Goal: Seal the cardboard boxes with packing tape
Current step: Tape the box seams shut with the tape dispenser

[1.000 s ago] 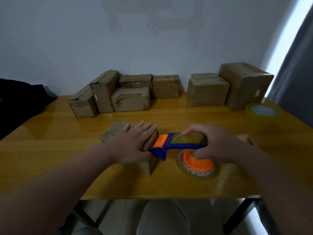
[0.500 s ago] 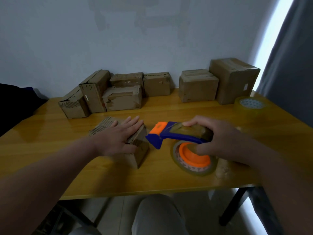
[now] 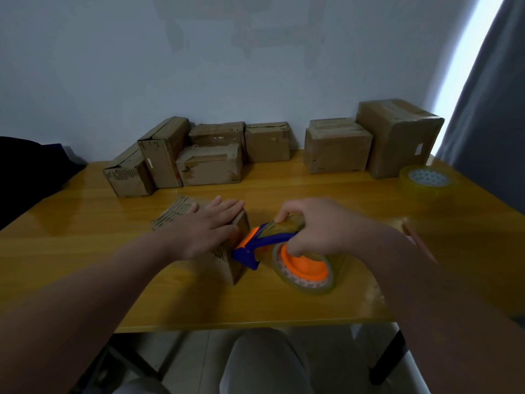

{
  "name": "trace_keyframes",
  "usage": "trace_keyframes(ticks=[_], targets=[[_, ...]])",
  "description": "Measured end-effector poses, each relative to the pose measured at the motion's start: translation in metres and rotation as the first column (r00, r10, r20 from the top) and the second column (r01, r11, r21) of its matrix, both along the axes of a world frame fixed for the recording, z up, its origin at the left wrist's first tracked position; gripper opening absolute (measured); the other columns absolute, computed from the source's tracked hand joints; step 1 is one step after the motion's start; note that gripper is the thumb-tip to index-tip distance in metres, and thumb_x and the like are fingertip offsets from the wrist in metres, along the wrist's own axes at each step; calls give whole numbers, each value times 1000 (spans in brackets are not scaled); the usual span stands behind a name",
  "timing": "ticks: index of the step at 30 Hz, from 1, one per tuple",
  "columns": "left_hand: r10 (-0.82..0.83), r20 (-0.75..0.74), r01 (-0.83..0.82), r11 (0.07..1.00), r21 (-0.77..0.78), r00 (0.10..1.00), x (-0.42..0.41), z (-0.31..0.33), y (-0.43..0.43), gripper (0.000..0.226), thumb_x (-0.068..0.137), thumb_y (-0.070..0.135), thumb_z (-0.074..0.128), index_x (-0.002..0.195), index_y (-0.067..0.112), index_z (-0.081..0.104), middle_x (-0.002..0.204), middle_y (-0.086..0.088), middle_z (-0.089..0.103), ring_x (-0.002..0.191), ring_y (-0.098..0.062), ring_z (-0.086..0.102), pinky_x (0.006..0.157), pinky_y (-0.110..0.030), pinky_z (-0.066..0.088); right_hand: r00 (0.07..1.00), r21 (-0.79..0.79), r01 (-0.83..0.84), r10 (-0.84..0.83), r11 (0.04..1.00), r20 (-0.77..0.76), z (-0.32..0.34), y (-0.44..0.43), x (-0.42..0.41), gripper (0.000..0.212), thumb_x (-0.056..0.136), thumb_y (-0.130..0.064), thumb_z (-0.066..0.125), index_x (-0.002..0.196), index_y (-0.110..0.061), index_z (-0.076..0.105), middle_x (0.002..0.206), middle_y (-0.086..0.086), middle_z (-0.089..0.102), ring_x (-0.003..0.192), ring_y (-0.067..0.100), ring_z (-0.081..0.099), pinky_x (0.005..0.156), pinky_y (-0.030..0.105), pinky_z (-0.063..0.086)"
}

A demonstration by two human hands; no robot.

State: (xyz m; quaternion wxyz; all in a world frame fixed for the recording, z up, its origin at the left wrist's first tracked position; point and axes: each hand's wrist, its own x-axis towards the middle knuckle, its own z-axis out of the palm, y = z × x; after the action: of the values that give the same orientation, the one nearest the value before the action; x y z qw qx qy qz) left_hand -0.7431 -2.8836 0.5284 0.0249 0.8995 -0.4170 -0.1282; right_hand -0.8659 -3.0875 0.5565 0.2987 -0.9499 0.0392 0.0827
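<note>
Where left hand point(image 3: 207, 227) rests, box point(image 3: 227, 261) meets dispenser point(image 3: 255, 247).

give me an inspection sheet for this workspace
surface: glossy wooden table
job's things: box under the left hand; dispenser with its nose at the box's right edge; seven rear boxes along the wall; spare roll far right
clutter: nothing seen
hands: left hand flat on the box, fingers straight; right hand grips the dispenser
cables: nothing seen
surroundings: pale wall; grey curtain at right; dark object at left; knee below the table
</note>
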Motion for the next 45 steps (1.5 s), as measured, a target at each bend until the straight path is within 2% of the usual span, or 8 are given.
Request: trace_keyframes(ticks=[7, 13, 21, 28, 35, 39, 42, 45], targets=[[10, 38, -10, 1000, 11, 999, 0, -6, -1, 57, 100, 48, 19, 147, 37, -12, 157, 11, -16, 144, -14, -14, 114, -44, -10, 995, 50, -17, 21, 999, -95, 17, -3, 21, 41, 66, -17, 76, 98, -37, 59, 85, -9, 51, 72, 9, 48, 55, 24, 35], [-3, 39, 2, 1000, 10, 999, -2, -3, 0, 58, 99, 49, 23, 147, 39, -9, 157, 10, -16, 144, -14, -14, 114, -45, -10, 965, 197, 115, -63, 974, -256, 9, -16, 25, 32, 70, -14, 71, 98, -29, 66, 102, -1, 62, 92, 14, 58, 70, 29, 44], [-69, 31, 68, 997, 19, 997, 3, -1, 4, 59, 99, 50, 23, 146, 41, -11, 156, 11, -18, 143, -13, -14, 113, -45, -12, 941, 185, 178, -112, 966, -318, 7, -15, 16, 28, 72, -17, 69, 99, -21, 65, 105, 7, 64, 99, 24, 61, 84, 37, 50], [-127, 26, 127, 992, 24, 991, 5, -1, 12, 58, 99, 49, 24, 145, 44, -11, 154, 14, -19, 142, -9, -15, 112, -42, -13, 942, 152, 167, -112, 974, -317, 13, -10, 7, 29, 74, -15, 68, 103, -15, 65, 107, 11, 64, 103, 29, 61, 84, 37, 50], [-139, 21, 138, 990, 29, 990, 0, 2, 14, 57, 101, 44, 25, 147, 41, -9, 155, 10, -19, 142, -11, -15, 113, -43, -12, 924, 193, 202, -121, 960, -364, 13, -7, 6, 24, 74, -12, 68, 98, -12, 67, 87, 6, 64, 78, 19, 61, 62, 27, 49], [-137, 19, 137, 990, 33, 990, -1, 5, 18, 57, 102, 38, 26, 148, 40, -7, 156, 8, -17, 144, -12, -13, 114, -44, -11, 903, 37, 162, -133, 986, -409, 11, -6, 3, 26, 76, -18, 71, 101, -19, 67, 105, 6, 62, 97, 22, 60, 76, 32, 51], [-122, 9, 122, 992, 21, 993, -4, 9, 19, 58, 102, 34, 27, 149, 38, -6, 157, 7, -16, 144, -13, -12, 115, -43, -9, 919, 122, 261, -207, 958, -336, 10, -13, 2, 28, 75, -15, 70, 102, -20, 65, 107, 8, 61, 96, 24, 61, 68, 31, 50], [-61, 31, 62, 998, -15, 998, -14, 6, 15, 62, 100, 29, 32, 150, 33, -4, 158, 4, -12, 145, -15, -8, 115, -39, -3, 923, 208, 349, -298, 914, -242, 7, -19, 4, 32, 72, -15, 72, 102, -25, 63, 108, 6, 58, 97, 25, 58, 70, 34, 50]])
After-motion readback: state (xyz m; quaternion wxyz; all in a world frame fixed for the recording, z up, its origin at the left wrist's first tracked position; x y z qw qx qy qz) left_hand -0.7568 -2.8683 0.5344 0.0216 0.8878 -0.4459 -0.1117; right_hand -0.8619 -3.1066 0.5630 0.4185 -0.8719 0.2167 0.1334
